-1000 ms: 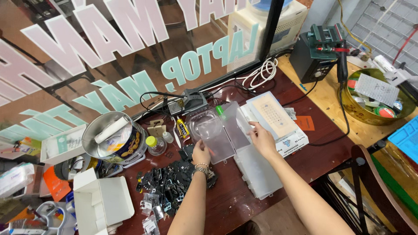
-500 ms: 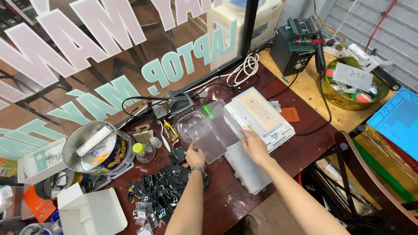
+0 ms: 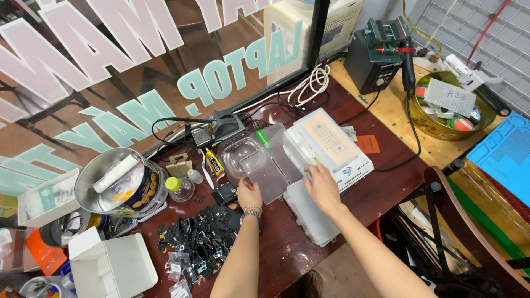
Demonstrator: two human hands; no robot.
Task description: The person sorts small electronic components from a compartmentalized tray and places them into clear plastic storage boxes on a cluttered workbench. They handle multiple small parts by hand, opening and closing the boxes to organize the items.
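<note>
Right hand has dropped beside the white box; left fingers pinch clear tray.

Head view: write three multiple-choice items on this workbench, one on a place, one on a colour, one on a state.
1. Where does the pile of small black parts lie?
A. left of the left hand
B. on the blue mat
C. inside the round tin

2. What colour is the cap of the small bottle?
A. red
B. yellow-green
C. black

3. How is the clear plastic lid held?
A. lying untouched
B. gripped by the left hand's fingers at its near edge
C. pinned under the tin

Answers: 1 A, the pile sits beside that wrist; 2 B, the cap shows yellow-green; 3 B, the fingers close on its edge while the right hand rests on the white box.
</note>
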